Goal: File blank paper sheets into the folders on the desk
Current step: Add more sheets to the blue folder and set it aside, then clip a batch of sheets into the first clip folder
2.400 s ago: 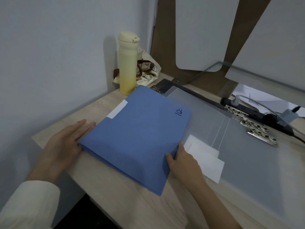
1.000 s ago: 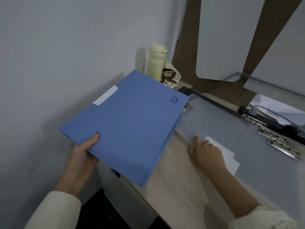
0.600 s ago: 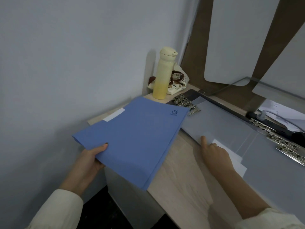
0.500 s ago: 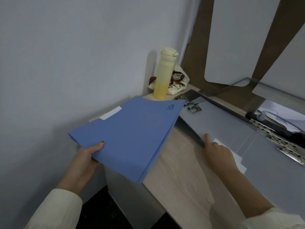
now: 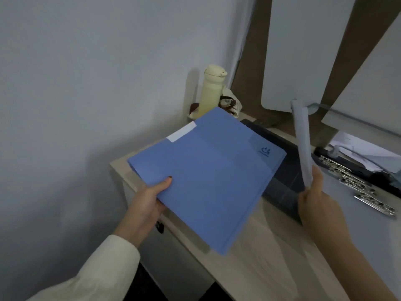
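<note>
— Where is the blue folder [image 5: 208, 174]?
— Above the desk's [image 5: 260, 257] left corner; the left hand [image 5: 145, 205] pinches its edge, thumb on top.
— And the right hand [image 5: 319, 200]?
— Its fingers curl round a pale sheet [image 5: 302, 137], held upright, edge-on.

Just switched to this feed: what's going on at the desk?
A person's left hand grips a closed blue folder by its edge, above the left end of the desk. The right hand pinches a pale grey cover, standing nearly upright over a dark folder lying there.
</note>
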`<state>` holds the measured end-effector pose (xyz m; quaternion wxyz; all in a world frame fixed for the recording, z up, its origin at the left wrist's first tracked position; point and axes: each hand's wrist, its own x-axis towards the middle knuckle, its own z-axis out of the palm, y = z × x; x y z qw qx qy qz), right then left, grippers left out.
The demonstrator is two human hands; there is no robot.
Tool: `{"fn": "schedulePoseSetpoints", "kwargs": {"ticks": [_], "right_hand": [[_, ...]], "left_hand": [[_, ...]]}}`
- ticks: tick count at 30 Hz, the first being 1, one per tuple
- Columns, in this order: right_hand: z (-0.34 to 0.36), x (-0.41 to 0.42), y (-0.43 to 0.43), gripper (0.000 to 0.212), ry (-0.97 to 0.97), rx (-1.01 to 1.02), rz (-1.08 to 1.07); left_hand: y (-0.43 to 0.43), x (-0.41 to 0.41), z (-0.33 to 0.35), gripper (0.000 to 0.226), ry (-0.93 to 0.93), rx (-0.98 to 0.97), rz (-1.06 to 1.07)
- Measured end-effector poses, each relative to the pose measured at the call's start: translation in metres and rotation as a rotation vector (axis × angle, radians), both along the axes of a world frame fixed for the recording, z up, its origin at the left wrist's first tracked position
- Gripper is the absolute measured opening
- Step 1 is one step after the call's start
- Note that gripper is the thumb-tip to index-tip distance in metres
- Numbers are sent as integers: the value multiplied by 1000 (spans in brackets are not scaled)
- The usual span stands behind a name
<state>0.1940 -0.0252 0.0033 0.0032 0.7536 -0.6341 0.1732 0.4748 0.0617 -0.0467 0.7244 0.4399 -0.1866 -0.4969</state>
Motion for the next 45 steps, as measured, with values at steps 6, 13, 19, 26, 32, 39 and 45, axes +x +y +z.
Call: {"fn": "schedulePoseSetpoints", "kwargs": {"ticks": [6,13,19,26,32,39,45], "right_hand": [[-13,-7,0,53,69,-14,58],[-49,3,6,95,336,-54,182],[-69,9,3,93,460,40,214],[-69,22,14,66,490,67,238],[-72,19,16,77,462,44,231],[-43,5,30,41,329,105,241],[-28,-42,42,33,-104,313,217]], "left_hand": [[-49,-50,-5,26,15,45,-193],[-71,-55,-10,27,123,83,-315],[-79,-61,-11,22,133,134,-269],[-80,-64,-7,24,106,153,-269],[-69,-67,-1,23,80,220,-228],[-31,-70,7,15,-240,366,-334],[-13,-97,18,12,-488,401,-357]]}}
